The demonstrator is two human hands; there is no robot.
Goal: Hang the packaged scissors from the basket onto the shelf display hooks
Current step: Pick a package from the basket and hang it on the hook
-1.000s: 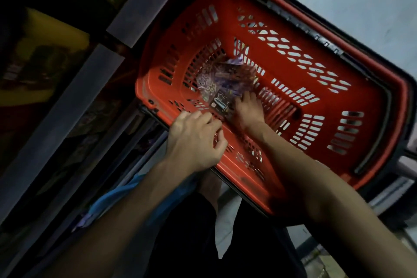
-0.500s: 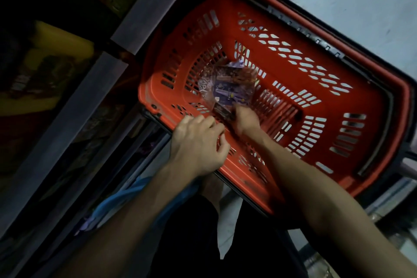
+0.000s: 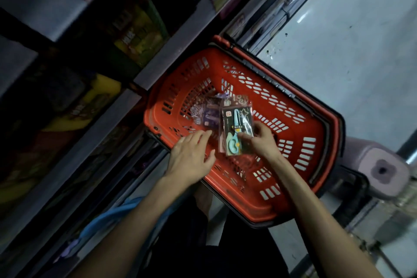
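A red plastic basket stands on the floor beside the shelving. My right hand pinches a packaged pair of scissors with pale green handles and holds it above the basket, a second pack behind it. More purple packs lie on the basket's bottom. My left hand hovers over the basket's near left rim with fingers spread, holding nothing. No display hooks can be made out in the dark shelves.
Dark shelves with boxed goods run along the left. Pale floor lies to the right of the basket. A lilac stool-like object stands at the basket's right end. A blue strap hangs below my left forearm.
My right hand has lifted scissor packs out of the basket bottom. My left hand has let go of the basket rim and opened its fingers. The camera has pulled back.
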